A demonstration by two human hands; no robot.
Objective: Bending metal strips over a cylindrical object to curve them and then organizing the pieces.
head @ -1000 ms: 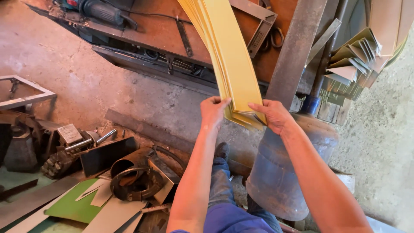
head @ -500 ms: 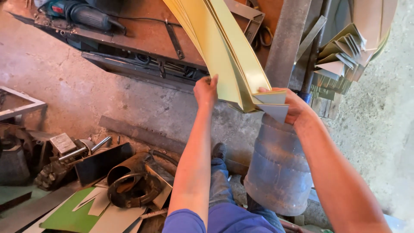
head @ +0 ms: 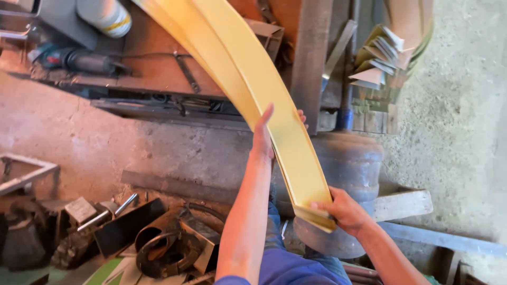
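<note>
A concrete floor (head: 465, 132) fills the right side of the view and runs under the clutter at lower left. A rust-brown tabletop (head: 153, 68) spans the upper left and carries a dark power tool (head: 79, 60) and a white cylinder with a yellow band (head: 105, 16).

A long stack of yellow strips (head: 264, 100) arcs from the top edge down to the lower centre, bent along its length. It passes in front of a grey metal drum (head: 348, 169) that stands on the floor, with an upright steel bar (head: 311, 58) behind it.

A bundle of folded pale sheet pieces (head: 383, 58) leans at upper right. Scrap metal rings (head: 163, 248) and offcuts lie on the floor at lower left.

The left hand (head: 264, 137) lies flat and open against the side of the stack about midway along, fingers extended upward. The right hand (head: 346, 211) is clenched around the lower end of the stack, thumb on top, just in front of the drum.
</note>
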